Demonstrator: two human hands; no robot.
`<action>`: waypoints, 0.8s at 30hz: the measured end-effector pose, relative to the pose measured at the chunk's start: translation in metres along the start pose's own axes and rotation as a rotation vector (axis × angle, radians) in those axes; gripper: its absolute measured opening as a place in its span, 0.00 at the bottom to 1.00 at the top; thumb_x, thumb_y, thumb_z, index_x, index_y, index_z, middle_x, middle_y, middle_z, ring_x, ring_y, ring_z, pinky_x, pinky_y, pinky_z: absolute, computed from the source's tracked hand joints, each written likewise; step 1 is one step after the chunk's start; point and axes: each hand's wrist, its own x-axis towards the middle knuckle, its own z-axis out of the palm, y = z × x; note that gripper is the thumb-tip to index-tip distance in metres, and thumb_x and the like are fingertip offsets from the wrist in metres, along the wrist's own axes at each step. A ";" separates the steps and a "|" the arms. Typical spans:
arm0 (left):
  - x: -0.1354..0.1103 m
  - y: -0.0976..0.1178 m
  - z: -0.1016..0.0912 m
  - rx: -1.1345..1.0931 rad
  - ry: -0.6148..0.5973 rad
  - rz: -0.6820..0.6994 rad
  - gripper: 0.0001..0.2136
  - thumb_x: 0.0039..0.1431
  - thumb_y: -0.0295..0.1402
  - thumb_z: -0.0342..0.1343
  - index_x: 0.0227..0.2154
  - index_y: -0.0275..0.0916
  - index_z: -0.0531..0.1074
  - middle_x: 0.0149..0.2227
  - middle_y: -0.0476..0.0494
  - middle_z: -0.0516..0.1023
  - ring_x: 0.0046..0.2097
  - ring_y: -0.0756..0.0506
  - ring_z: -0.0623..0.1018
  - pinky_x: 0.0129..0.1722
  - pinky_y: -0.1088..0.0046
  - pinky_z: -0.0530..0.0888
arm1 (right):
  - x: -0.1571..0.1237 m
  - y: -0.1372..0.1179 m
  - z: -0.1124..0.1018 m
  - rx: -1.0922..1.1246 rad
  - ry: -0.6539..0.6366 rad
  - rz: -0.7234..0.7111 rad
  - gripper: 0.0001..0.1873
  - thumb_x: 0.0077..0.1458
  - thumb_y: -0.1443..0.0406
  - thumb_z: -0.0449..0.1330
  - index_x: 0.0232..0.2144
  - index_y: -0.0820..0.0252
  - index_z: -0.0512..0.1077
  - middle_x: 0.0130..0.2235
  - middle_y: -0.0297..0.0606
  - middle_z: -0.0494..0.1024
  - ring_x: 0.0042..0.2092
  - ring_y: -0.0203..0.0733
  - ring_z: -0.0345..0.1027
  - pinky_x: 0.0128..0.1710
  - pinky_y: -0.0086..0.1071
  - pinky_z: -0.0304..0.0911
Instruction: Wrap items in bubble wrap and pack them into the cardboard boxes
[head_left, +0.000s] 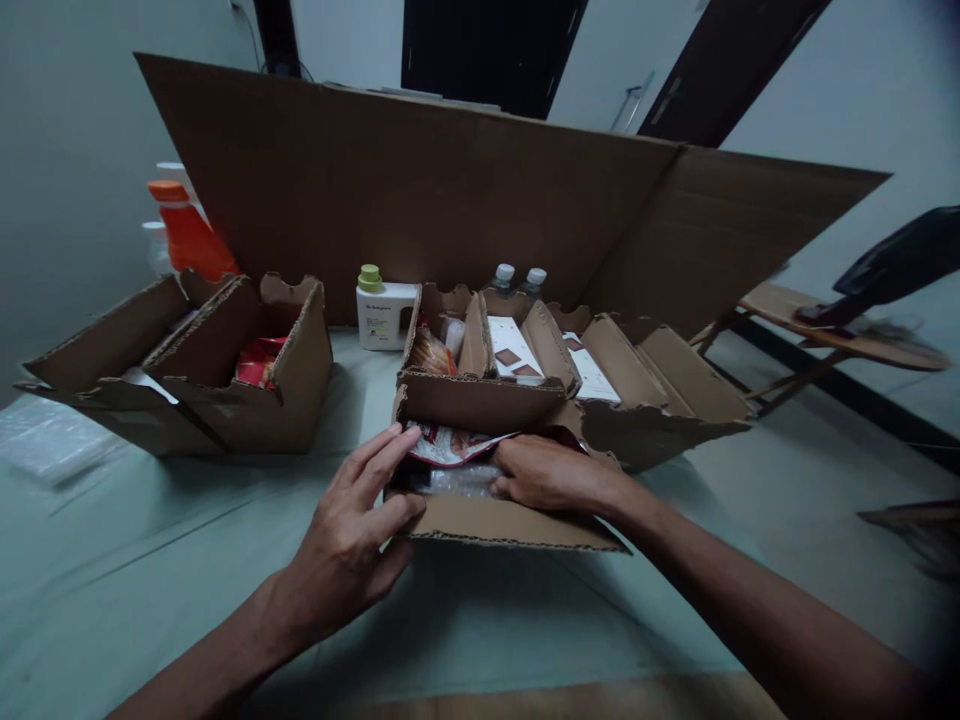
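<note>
In front of me a small cardboard box [495, 520] stands on the pale green cloth. Inside it lie a red-and-white printed packet [450, 443] and a piece of bubble wrap [461, 481]. My left hand [360, 525] grips the box's left edge, thumb over the front corner and fingers at the far corner. My right hand [551, 475] reaches into the box from the right, its fingers curled at the bubble wrap; the fingertips are partly hidden.
Behind stand divided cardboard bins [491, 390] with packets and white boxes. More bins [240, 410] stand left, holding a red packet [259, 362]. A white bottle with a green cap [386, 312] stands between. A tall cardboard panel [450, 190] closes the back; an orange bottle [191, 235] is left.
</note>
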 end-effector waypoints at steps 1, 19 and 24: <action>0.001 0.000 0.000 -0.002 -0.001 -0.003 0.14 0.50 0.17 0.54 0.37 0.39 0.73 0.69 0.34 0.58 0.68 0.32 0.61 0.61 0.46 0.69 | -0.001 0.000 -0.001 -0.011 0.013 0.003 0.06 0.53 0.65 0.64 0.26 0.59 0.80 0.29 0.44 0.82 0.31 0.49 0.76 0.29 0.33 0.62; -0.037 -0.017 0.039 -0.328 0.130 -0.657 0.42 0.57 0.42 0.62 0.69 0.39 0.49 0.69 0.28 0.56 0.69 0.31 0.60 0.65 0.47 0.63 | -0.084 0.041 0.110 0.739 0.804 0.135 0.36 0.51 0.47 0.66 0.55 0.61 0.71 0.52 0.49 0.79 0.47 0.51 0.75 0.47 0.44 0.72; -0.014 -0.017 0.066 -0.604 0.136 -0.742 0.33 0.48 0.42 0.64 0.57 0.35 0.66 0.56 0.34 0.74 0.57 0.35 0.75 0.57 0.58 0.72 | -0.040 0.028 0.123 0.969 0.830 0.167 0.25 0.47 0.48 0.64 0.37 0.63 0.78 0.39 0.49 0.84 0.43 0.56 0.77 0.46 0.48 0.72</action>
